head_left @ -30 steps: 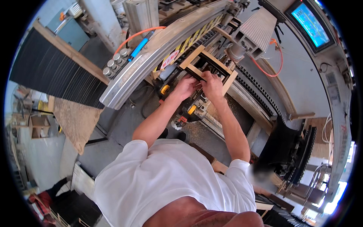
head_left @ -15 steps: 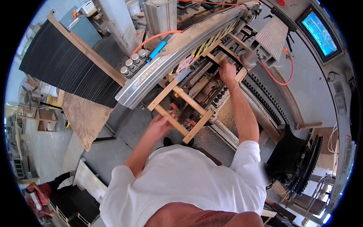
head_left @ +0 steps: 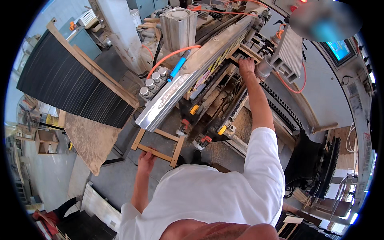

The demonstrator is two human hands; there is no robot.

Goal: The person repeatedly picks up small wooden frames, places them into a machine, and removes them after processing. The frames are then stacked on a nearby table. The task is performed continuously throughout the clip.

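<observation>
My left hand (head_left: 146, 160) grips the near bar of a small rectangular wooden frame (head_left: 162, 155), holding it over the floor left of the machine. The fingers close around the bar. My right hand (head_left: 246, 67) reaches far into the machine bed (head_left: 224, 96), its fingers bent on a second wooden frame (head_left: 250, 52) under the beam; its fingertips are partly hidden. A long metal beam (head_left: 176, 94) with a yellow-black striped edge hangs over the bed. Yellow (head_left: 222, 130) and red clamp parts (head_left: 205, 139) stand at the bed's near end.
A fanned stack of black sheets (head_left: 72, 76) stands at the left above a dusty board (head_left: 90, 136). A blue pen-like object (head_left: 178, 68) lies on the beam beside an orange hose (head_left: 170, 56). A lit screen (head_left: 340, 52) is at upper right. Another person (head_left: 48, 220) shows at lower left.
My left hand has carried its wooden frame left and nearer, away from the machine's front end. My right hand has shifted slightly farther along the bed. My view has moved a little.
</observation>
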